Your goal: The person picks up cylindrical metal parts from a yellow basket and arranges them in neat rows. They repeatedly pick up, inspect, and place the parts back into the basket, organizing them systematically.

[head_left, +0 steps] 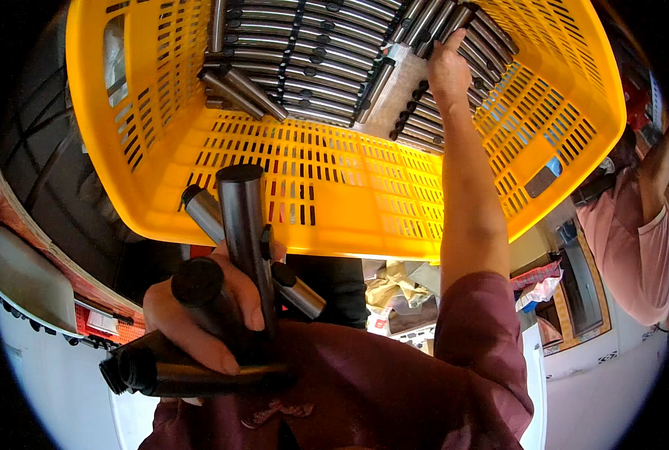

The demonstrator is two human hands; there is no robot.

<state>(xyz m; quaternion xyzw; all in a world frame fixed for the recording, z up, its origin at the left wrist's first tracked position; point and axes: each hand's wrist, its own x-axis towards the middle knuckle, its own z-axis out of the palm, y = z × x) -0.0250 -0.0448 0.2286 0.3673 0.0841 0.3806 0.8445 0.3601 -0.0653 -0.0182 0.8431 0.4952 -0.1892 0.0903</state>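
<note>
My left hand (199, 315) is closed around several dark metal tubes with black end caps, in front of my chest. One held tube (243, 217) points upward, and others jut out at different angles. A small black knob shows on the side of some. My right hand (448, 75) reaches into a large yellow plastic crate (349, 214). Its fingers meet a tube (458, 21) at the crate's far right, its index finger along it; whether they grip it cannot be told. Similar tubes (327, 67) lie in rows on the crate's bottom.
Two loose tubes (244, 91) lie slantwise at the left of the rows. A flat pale sheet (398, 82) shows between the tube groups. Another person in a pink top (623, 240) is at the right. Cloths (398, 289) lie below the crate's near edge.
</note>
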